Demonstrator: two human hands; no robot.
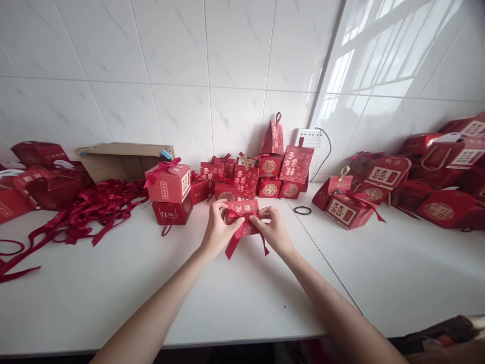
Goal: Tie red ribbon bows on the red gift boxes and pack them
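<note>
A small red gift box (248, 206) with pale lettering on top stands on the white table in front of me. Around it runs a dark red ribbon (235, 240), tied at the top with its two tails hanging down the near side. My left hand (220, 225) pinches the ribbon at the left of the knot, its fingers against the box. From the right, my right hand (273, 228) pinches the ribbon by thumb and forefinger. Fingertips hide part of the knot.
Left lies a heap of loose red ribbons (108, 205) before an open cardboard box (127, 151). Two stacked red boxes (168, 187) stand beside it. More red boxes (269, 169) line the wall, near a power strip (308, 137). A black ring (302, 210) and piled boxes (441, 207) lie right.
</note>
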